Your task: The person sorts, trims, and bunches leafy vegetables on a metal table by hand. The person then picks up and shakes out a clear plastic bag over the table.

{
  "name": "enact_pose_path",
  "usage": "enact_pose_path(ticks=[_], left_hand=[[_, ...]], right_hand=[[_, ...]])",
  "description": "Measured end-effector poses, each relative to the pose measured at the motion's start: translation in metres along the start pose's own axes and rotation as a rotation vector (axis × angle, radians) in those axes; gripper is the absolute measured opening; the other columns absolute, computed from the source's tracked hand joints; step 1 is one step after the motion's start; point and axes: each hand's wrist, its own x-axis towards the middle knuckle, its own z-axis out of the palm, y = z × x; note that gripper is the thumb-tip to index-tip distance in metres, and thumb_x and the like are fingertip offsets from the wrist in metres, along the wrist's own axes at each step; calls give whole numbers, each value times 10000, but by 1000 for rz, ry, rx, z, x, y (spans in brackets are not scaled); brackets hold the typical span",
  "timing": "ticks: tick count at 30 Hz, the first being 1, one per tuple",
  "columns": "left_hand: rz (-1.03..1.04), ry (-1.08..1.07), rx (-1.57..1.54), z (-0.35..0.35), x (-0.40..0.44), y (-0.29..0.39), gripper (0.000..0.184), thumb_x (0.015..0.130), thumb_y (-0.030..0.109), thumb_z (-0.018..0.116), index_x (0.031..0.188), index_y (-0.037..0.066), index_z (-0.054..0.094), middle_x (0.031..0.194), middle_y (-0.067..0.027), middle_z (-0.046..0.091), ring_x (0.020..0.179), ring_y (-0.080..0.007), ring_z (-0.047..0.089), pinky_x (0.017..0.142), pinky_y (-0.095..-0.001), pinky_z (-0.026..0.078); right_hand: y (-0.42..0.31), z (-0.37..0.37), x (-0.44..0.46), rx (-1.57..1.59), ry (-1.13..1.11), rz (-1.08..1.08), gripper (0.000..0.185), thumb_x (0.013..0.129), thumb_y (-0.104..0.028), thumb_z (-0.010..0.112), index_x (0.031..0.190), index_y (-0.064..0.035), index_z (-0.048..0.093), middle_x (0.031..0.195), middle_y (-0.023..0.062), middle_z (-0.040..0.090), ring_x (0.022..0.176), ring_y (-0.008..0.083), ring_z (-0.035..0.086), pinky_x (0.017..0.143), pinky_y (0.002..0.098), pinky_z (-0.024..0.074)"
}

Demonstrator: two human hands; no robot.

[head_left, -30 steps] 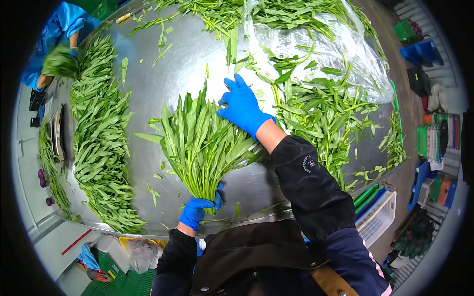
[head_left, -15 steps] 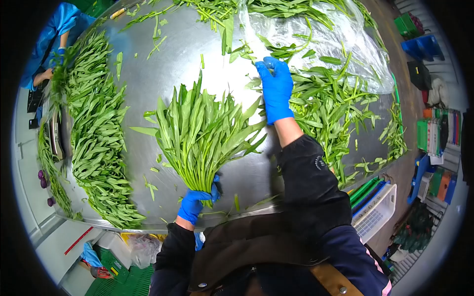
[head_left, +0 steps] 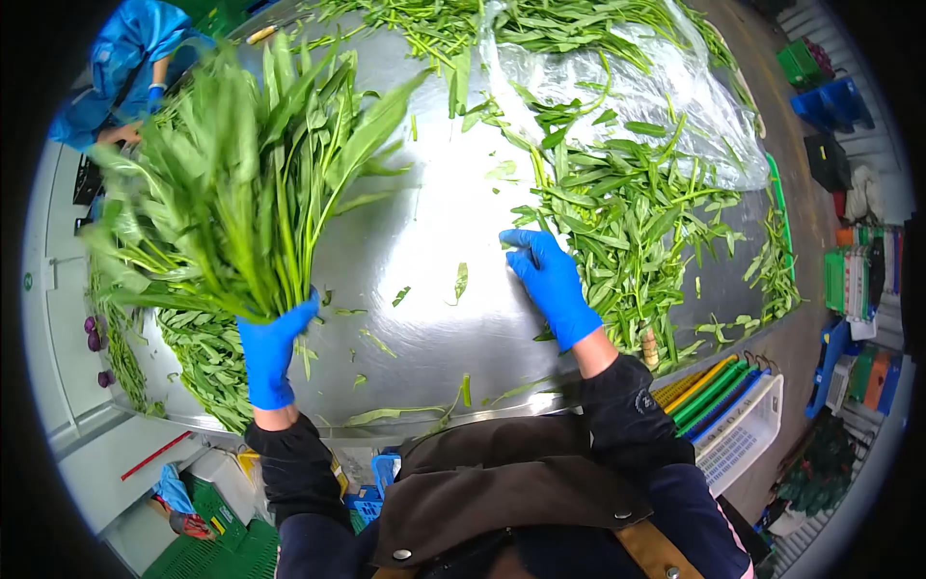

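My left hand (head_left: 270, 357), in a blue glove, is wrapped round the lower stems of a big bunch of leafy greens (head_left: 280, 203) with long narrow leaves. The bunch stands leaves-up at the left, blurred at its left side, above a row of greens (head_left: 207, 362) on the metal table. My right hand (head_left: 552, 285), also gloved in blue, hovers above the table with thumb and forefinger slightly apart; a tiny green bit shows near their tips. Just right of it lies a loose heap of greens (head_left: 637, 232).
Clear plastic sheeting (head_left: 714, 140) covers part of the greens at the far right. A tan handle (head_left: 649, 349) pokes out near the right edge of the metal table (head_left: 434, 318). Crates (head_left: 748, 425) stand below. At the far left is another person in blue (head_left: 140, 48).
My left hand has carried the bunch left and up, towards the row of greens. My right hand has come back towards me from beside the plastic sheeting.
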Motion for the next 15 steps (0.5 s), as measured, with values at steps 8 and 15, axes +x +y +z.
enact_pose_path(ticks=[8,15], left_hand=[[804,-164,1829,-18,36,-81,172,743,65,578,910,64,539,664,-60,550,631,-242,582,614,-392,397],[764,-112,1913,-11,29,-106,200,765,83,575,959,38,555,660,-36,545,602,-203,556,612,-371,385]], right_hand=[[6,-3,-22,-184,-38,22,258,865,-96,609,1123,-85,622,1053,75,622,847,160,601,774,271,477],[6,-8,-23,-199,-10,-101,201,885,-187,619,1056,-87,655,998,110,650,883,246,636,782,333,493]])
